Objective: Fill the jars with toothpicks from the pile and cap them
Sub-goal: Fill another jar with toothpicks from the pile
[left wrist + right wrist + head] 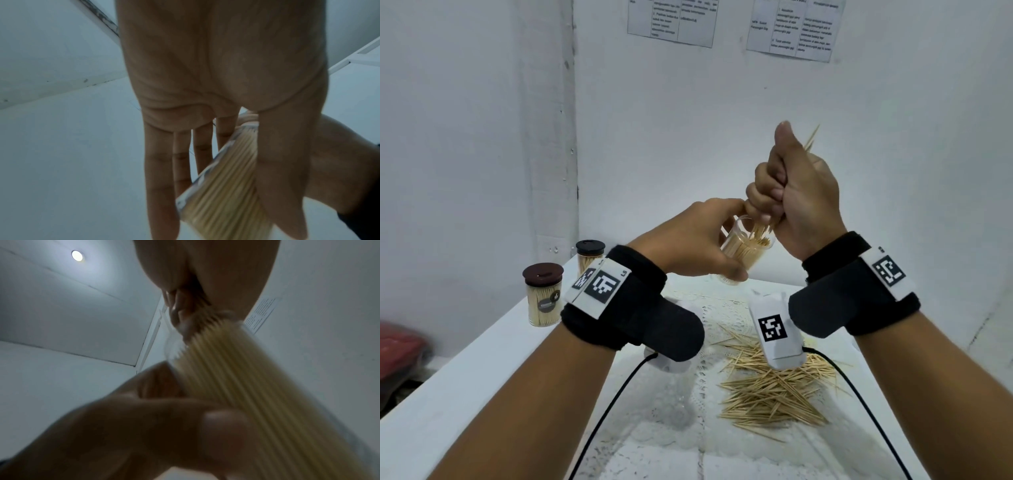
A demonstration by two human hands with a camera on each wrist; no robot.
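Jar (743, 251) held by left hand (693, 236); right hand (796, 195) grips toothpicks (811, 138)

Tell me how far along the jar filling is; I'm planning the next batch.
Done: two capped jars stand full at the table's left. In hand: the left hand holds an open jar, nearly full, while the right hand feeds in a bundle. Left: the loose toothpick pile and this jar's cap.
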